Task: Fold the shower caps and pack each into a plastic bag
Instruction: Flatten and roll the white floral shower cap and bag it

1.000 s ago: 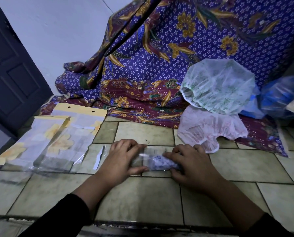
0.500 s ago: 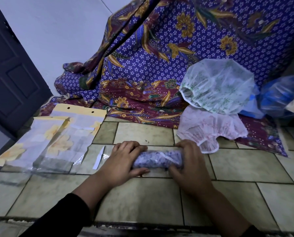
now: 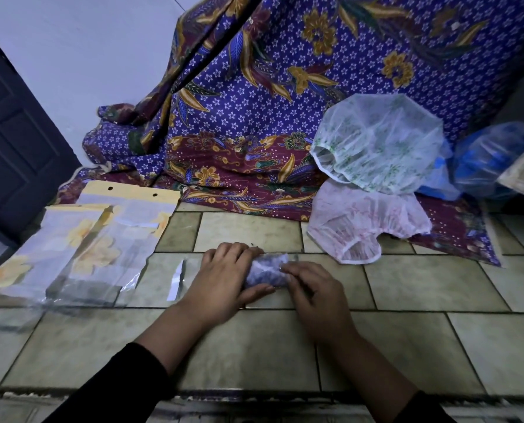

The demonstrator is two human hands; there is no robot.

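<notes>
L hand (image 3: 221,282) fingers wrapped round rolled purple-print shower cap (image 3: 265,271) on tiled floor (image 3: 407,288), centre. R hand (image 3: 315,293) fingertips pinch its R end. Green-print cap (image 3: 376,145) overlaps pink cap (image 3: 364,224), behind-right. Yellow-header bags (image 3: 102,239) left; print unreadable.

Batik cloth (image 3: 254,117) draped at bk — dark door (image 3: 16,141) far L, tiled floor (image 3: 437,285) below.

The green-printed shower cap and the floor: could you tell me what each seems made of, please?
Green-printed shower cap: likely thin translucent plastic film, crinkled and puffed, with a gathered, probably elastic rim. Floor: looks like ceramic tile, mottled greenish-beige with a dull sheen and dark grout lines.
</notes>
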